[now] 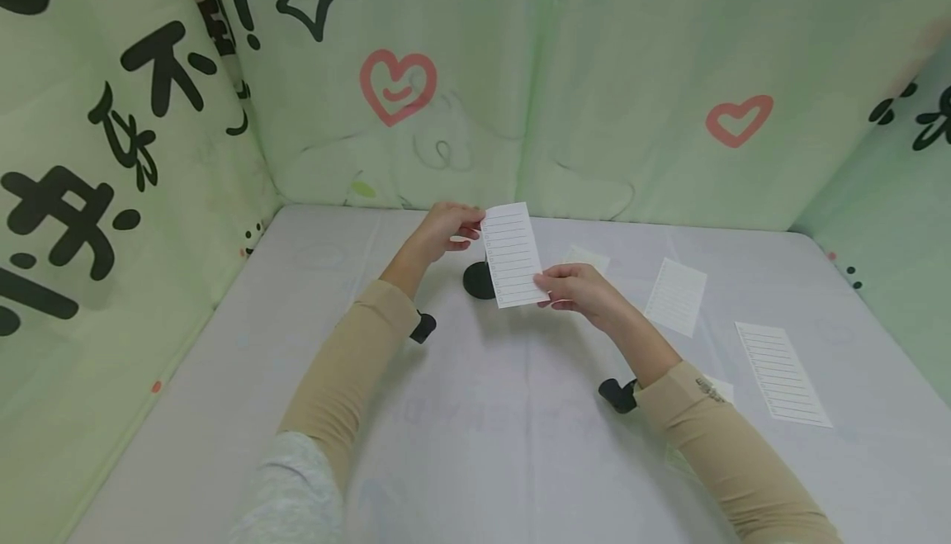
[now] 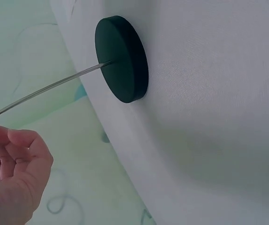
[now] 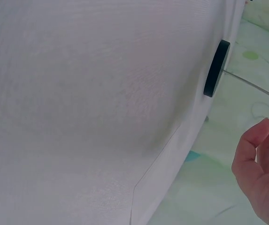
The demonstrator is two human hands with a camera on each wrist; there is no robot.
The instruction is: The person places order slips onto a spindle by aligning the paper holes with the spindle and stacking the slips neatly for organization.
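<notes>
Lined card (image 1: 513,255): above the worktop (image 1: 461,445), before the round base (image 1: 476,281);
Your right hand (image 1: 583,290): pinching its lower right edge;
Your left hand (image 1: 442,229): at its upper left, grip unclear;
Care: pinch lightly, avoiding creases.

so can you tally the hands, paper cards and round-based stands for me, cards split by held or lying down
Hands: 2 (left hand, right hand)
Held card: 1
Cards lying on the table: 4 (loose cards in plain view, partly hidden)
Dark round-based stand: 1
Total: 8
</notes>
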